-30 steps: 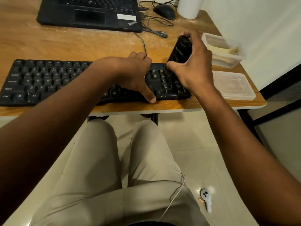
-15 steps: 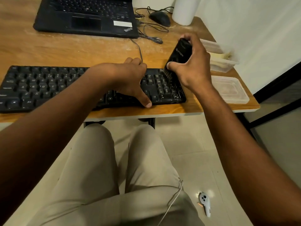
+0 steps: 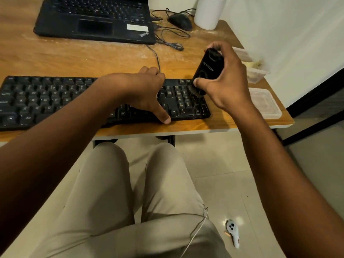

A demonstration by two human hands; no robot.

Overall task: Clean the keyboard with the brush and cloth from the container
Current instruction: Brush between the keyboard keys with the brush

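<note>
Seated person, head view looking down over both forearms and pale trousers.

Black keyboard lies along the near edge of the wooden counter, its cable running back toward the laptop.

Right hand: fingers curled round a black brush, thumb pressed on its near face, other fingertips over its top end. Brush held tilted, top leaning away and to the right. Bristles point down onto the keys at the keyboard's right end, number-pad area; they appear to touch the keycaps, though the hand's shadow makes contact hard to confirm.

Left hand: lies flat across the keyboard just left of the brush, fingers extended and relaxed, gripping nothing. Fingertips reach the keyboard's far edge; thumb stretched down to its near edge, tip on the front rim.

Right of the keyboard: clear plastic container near the counter's far right edge, pale yellow cloth inside, part hidden by the right hand. Container lid lies flat nearer the front corner, apart from the container.

Back of counter: black mouse with loose cable, white cylindrical pot beside it.

Floor: small white handheld device on the tiles, right of the knees.
</note>
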